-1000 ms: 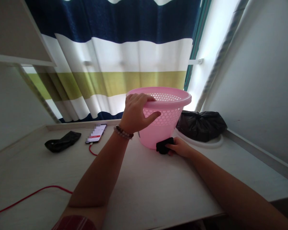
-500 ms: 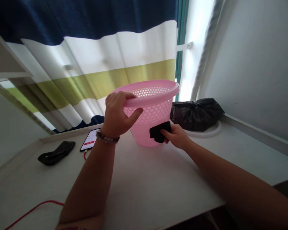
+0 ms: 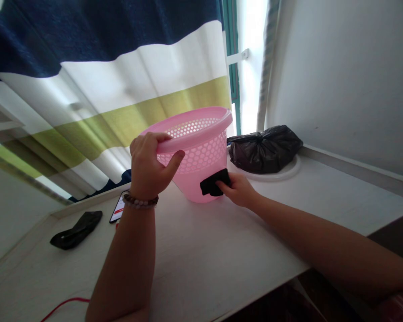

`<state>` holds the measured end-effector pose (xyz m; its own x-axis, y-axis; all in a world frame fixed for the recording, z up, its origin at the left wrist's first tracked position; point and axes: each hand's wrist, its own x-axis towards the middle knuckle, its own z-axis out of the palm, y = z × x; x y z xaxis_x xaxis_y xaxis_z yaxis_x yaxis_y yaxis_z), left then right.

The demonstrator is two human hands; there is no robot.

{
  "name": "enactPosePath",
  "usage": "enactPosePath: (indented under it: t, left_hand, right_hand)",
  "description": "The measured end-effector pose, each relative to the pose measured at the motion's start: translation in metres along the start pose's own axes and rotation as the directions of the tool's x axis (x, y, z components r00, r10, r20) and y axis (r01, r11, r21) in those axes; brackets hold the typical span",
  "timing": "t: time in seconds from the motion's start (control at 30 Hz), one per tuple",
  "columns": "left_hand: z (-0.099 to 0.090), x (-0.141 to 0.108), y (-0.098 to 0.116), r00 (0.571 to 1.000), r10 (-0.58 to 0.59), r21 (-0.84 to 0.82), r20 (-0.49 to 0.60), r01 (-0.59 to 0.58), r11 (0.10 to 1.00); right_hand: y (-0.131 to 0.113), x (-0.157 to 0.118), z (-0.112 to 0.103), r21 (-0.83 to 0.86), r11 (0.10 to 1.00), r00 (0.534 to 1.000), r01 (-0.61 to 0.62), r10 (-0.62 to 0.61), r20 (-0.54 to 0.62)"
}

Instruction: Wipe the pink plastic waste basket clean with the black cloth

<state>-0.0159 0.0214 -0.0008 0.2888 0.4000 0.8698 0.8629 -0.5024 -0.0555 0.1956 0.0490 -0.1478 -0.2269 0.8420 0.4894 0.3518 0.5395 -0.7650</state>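
White tabletop (image 3: 201, 250), striped curtain (image 3: 134, 118) behind; I see left hand (image 3: 149, 165) gripping pink basket (image 3: 197, 155), right hand (image 3: 241, 190) pinching black cloth (image 3: 211, 183).

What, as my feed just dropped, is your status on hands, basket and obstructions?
Left hand gripping pink basket by its rim. Right hand holding black cloth at basket's lower side. No visible blockage; black bag right of basket.
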Motion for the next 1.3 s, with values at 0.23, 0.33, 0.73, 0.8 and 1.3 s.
enactPosePath:
  t: [0.23,0.33,0.73,0.8,1.3]
  left_hand:
    - [-0.002,0.0,-0.001,0.997,-0.061,-0.003,-0.038,0.06,0.998]
    - [-0.003,-0.001,-0.002,0.998,-0.052,0.003,-0.036,0.052,0.999]
    - [-0.009,-0.001,-0.001,1.0,-0.001,-0.009,-0.032,0.001,1.0]
    - [-0.012,-0.001,0.003,1.0,0.006,-0.024,-0.018,-0.006,1.0]
    - [-0.019,0.0,-0.008,0.997,-0.071,-0.104,0.013,0.072,0.992]
  right_hand:
    - [0.004,0.002,-0.012,-0.066,0.998,0.992,0.007,-0.016,-0.129]
    - [0.019,0.002,-0.009,-0.099,0.989,0.987,-0.11,0.121,0.108]
    - [0.005,0.002,-0.016,0.266,0.954,0.982,-0.14,0.099,0.158]
    - [-0.002,0.001,-0.023,0.332,0.942,0.999,-0.049,0.047,0.012]
    - [0.023,-0.001,-0.021,-0.188,0.962,0.882,-0.197,0.258,0.395]
